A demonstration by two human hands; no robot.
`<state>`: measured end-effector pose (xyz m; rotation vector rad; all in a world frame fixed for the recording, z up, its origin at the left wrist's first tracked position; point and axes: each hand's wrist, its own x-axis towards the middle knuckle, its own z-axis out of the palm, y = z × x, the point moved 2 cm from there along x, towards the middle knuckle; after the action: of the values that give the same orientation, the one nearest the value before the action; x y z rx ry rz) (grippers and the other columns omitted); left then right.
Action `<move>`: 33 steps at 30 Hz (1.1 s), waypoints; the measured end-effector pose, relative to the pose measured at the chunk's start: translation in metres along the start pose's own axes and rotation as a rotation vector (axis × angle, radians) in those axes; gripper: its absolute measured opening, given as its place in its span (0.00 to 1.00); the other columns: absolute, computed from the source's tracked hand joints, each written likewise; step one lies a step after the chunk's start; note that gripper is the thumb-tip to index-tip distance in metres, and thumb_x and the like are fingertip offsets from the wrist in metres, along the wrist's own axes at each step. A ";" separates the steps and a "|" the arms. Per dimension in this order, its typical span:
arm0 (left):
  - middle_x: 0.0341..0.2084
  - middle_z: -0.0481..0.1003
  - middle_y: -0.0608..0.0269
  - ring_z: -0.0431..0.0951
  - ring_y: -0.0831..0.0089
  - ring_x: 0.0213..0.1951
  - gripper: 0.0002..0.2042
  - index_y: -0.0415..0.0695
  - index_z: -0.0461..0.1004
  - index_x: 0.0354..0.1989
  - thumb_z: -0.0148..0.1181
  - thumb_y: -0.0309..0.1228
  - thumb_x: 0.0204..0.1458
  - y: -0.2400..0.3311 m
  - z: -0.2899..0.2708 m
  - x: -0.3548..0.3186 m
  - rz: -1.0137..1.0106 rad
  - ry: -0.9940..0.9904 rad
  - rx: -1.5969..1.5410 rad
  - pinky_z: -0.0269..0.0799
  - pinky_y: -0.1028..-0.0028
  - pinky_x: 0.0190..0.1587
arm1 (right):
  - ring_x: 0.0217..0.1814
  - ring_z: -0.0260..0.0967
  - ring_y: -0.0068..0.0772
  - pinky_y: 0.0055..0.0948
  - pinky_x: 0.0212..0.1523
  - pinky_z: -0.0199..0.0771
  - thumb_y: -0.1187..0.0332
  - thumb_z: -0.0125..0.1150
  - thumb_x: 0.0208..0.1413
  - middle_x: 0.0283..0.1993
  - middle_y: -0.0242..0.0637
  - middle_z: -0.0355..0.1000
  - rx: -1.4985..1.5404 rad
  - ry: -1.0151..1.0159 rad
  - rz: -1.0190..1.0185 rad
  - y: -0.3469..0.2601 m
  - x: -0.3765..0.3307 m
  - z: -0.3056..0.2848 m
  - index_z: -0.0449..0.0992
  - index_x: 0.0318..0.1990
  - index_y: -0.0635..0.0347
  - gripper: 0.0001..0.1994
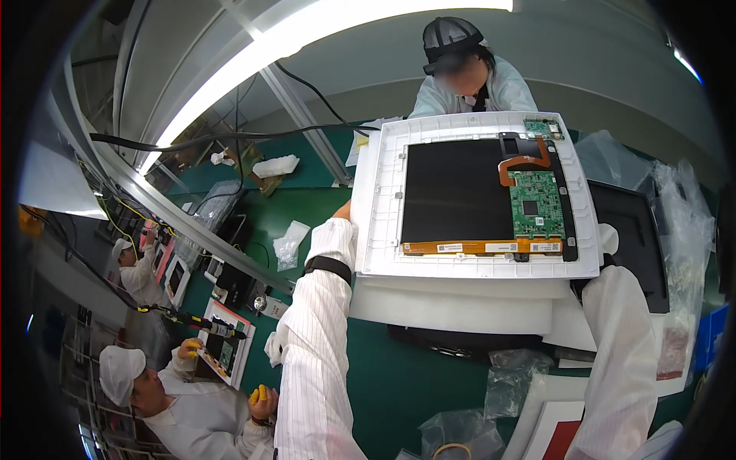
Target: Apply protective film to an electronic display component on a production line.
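Note:
Both my hands hold a white plastic display housing [379, 207], raised above the bench with its open back facing up. Inside it lies a black panel [456, 192] with a green circuit board [530, 203] on its right part. An orange ribbon cable [505, 173] runs up toward a small green board [543, 129] in the far right corner. My left hand [342, 211] grips the housing's left edge, mostly hidden by it. At the right edge my right hand [609, 239], in a white covering, is closed on the rim; its fingers are partly hidden.
White foam sheets [452, 307] are stacked beneath the housing. A black tray [632, 245] and clear plastic bags [682, 230] lie to the right. Across the bench stands a person in a cap [452, 42]; a co-worker [184, 406] handles another panel at lower left. Black cables [230, 136] hang at upper left.

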<state>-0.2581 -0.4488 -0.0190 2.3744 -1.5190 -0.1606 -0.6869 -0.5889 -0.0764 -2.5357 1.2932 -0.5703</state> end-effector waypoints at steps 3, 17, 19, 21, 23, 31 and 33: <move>0.40 0.74 0.51 0.72 0.51 0.44 0.18 0.50 0.70 0.48 0.54 0.34 0.47 0.025 -0.001 0.010 0.015 -0.014 0.055 0.69 0.65 0.45 | 0.31 0.72 0.43 0.33 0.30 0.71 0.59 0.52 0.49 0.31 0.40 0.73 -0.053 -0.003 0.032 0.004 -0.007 -0.006 0.71 0.41 0.60 0.16; 0.29 0.74 0.50 0.74 0.53 0.38 0.06 0.43 0.73 0.28 0.57 0.28 0.40 0.039 -0.004 -0.001 0.181 0.072 0.287 0.70 0.63 0.39 | 0.34 0.73 0.42 0.32 0.33 0.72 0.59 0.52 0.49 0.33 0.39 0.74 -0.256 -0.019 0.186 -0.029 0.000 -0.029 0.70 0.43 0.59 0.17; 0.36 0.73 0.51 0.72 0.55 0.43 0.11 0.46 0.72 0.36 0.57 0.28 0.41 0.040 -0.001 0.003 0.105 -0.039 0.336 0.68 0.67 0.44 | 0.34 0.73 0.42 0.32 0.33 0.72 0.59 0.52 0.49 0.33 0.39 0.74 -0.295 -0.020 0.214 -0.030 0.001 -0.035 0.70 0.43 0.59 0.17; 0.43 0.72 0.51 0.70 0.56 0.48 0.17 0.48 0.70 0.45 0.57 0.27 0.42 0.050 -0.003 0.007 0.035 -0.147 0.381 0.66 0.70 0.48 | 0.34 0.73 0.41 0.32 0.33 0.72 0.58 0.52 0.49 0.34 0.39 0.74 -0.339 -0.018 0.246 -0.011 -0.006 -0.047 0.70 0.43 0.59 0.17; 0.46 0.70 0.49 0.68 0.57 0.49 0.17 0.46 0.69 0.47 0.55 0.26 0.46 0.060 -0.002 0.010 -0.045 -0.347 0.467 0.64 0.72 0.51 | 0.35 0.73 0.41 0.32 0.34 0.72 0.58 0.52 0.50 0.34 0.39 0.74 -0.386 -0.016 0.284 -0.034 0.005 -0.057 0.70 0.44 0.59 0.17; 0.51 0.67 0.52 0.68 0.65 0.51 0.22 0.40 0.59 0.57 0.43 0.41 0.59 0.020 0.043 0.073 -0.235 -0.445 -1.552 0.61 0.70 0.54 | 0.49 0.67 0.35 0.30 0.47 0.66 0.61 0.44 0.55 0.49 0.39 0.68 0.364 -0.027 0.645 0.005 0.016 -0.034 0.64 0.53 0.56 0.19; 0.54 0.63 0.49 0.65 0.59 0.53 0.26 0.37 0.53 0.59 0.41 0.43 0.59 0.015 0.046 0.067 -0.371 -0.378 -1.530 0.58 0.65 0.56 | 0.53 0.64 0.38 0.35 0.52 0.62 0.58 0.38 0.57 0.52 0.41 0.65 1.063 0.026 0.822 0.028 0.026 -0.021 0.62 0.55 0.58 0.21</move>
<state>-0.2546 -0.5243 -0.0521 1.2707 -0.5080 -1.3305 -0.7021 -0.6271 -0.0619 -1.0466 1.3545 -0.7809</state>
